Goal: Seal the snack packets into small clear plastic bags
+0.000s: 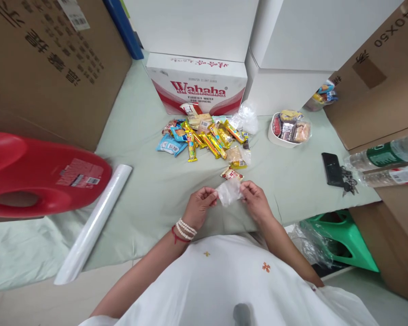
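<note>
A small clear plastic bag is stretched between my two hands near the front edge of the cloth-covered table. My left hand, with beaded bracelets at the wrist, pinches its left edge. On the opposite edge, my right hand grips it between thumb and fingers. Just beyond the bag lies a red-and-cream snack packet. Farther back is a pile of wrapped snacks, with yellow snack sticks and a blue packet. Crumpled clear bags sit behind the pile.
A Wahaha water carton stands behind the snacks. To the right are a white bowl of snacks, a black phone, keys and plastic bottles. A red jug and a white roll occupy the left.
</note>
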A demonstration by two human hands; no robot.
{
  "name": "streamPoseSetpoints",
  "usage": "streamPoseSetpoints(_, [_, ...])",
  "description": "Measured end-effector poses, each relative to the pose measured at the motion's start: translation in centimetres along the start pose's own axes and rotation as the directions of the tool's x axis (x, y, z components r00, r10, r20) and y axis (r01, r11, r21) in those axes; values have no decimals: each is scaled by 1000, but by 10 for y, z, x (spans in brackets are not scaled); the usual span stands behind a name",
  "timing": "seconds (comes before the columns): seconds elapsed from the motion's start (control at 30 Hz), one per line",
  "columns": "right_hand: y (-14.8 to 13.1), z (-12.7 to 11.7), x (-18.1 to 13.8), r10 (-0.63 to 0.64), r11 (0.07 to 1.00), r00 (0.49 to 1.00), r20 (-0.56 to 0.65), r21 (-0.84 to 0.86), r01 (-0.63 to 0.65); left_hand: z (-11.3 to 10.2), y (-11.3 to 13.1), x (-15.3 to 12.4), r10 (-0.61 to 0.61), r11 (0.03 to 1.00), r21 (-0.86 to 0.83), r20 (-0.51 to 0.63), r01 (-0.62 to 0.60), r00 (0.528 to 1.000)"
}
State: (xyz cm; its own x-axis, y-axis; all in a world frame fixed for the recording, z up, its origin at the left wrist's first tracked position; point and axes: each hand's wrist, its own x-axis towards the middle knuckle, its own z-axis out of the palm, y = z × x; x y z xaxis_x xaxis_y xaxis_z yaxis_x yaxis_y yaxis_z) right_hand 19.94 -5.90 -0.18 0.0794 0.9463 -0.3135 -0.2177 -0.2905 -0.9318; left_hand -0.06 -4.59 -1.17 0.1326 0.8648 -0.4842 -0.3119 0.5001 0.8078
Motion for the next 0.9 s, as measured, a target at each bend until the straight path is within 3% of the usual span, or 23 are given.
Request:
streamPoseSetpoints(0.13, [-13, -15, 1, 120, 981, 991, -53, 160, -111, -17, 5, -6, -23, 1000, 11, 22, 23, 999])
streamPoseSetpoints(0.3, [-26, -18, -4, 222, 963, 975, 7, 153, -221, -37, 6, -15, -23, 992, 124, 113, 9, 993])
streamPoseSetpoints(0.4, [-31, -14, -6, 198, 973, 980, 15, 116, -198, -39, 11, -22, 152, 968, 206, -27, -144, 988])
streamPoseSetpoints(0.47, [-33, -10, -5, 178, 982, 984, 7, 65, -178, -32, 17, -28, 354, 885, 340, -45, -319, 934])
streamPoseSetpoints(0.53, [-33, -5, -5, 162, 987, 987, 6, 10, -162, -18, 22, -34, 480, 752, 471, 89, -461, 873])
streamPoseSetpoints(0.6, [-32, 2, -4, 143, 989, 990, 18, -29, -143, 1, 22, -36, 471, 651, 548, 251, -525, 846])
streamPoseSetpoints(0.67, [-32, 8, -4, 128, 991, 991, 31, -42, -127, 17, 17, -34, 402, 614, 592, 335, -522, 852])
streamPoseSetpoints(0.77, [-32, 11, -5, 113, 993, 993, 36, -21, -112, 29, 6, -23, 308, 670, 585, 341, -457, 888])
streamPoseSetpoints(0.9, [-32, 0, -9, 88, 994, 996, 25, 61, -90, 18, -1, -11, 221, 874, 402, 171, -273, 960])
